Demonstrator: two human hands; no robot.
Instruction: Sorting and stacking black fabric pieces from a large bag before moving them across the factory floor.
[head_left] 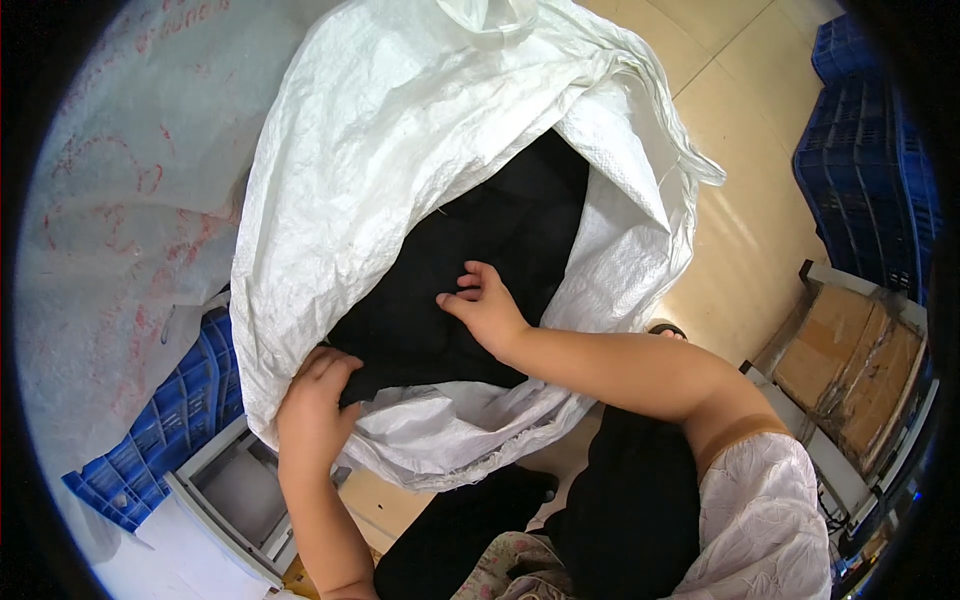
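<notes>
A large white woven sack (400,150) lies open toward me, filled with black fabric (500,230). My left hand (315,400) grips the near edge of the black fabric at the sack's rim, fingers curled over it. Deeper inside the sack's mouth, my right hand (485,305) rests on the black fabric with its fingers bent and pinching at the cloth. My right forearm crosses over the sack's lower rim.
Another pale sack with red marks (120,220) stands at the left. A blue plastic crate (170,420) sits below it, stacked blue crates (870,180) at the right. Cardboard boxes (860,370) rest on a grey frame. Beige tiled floor (740,230) shows beyond.
</notes>
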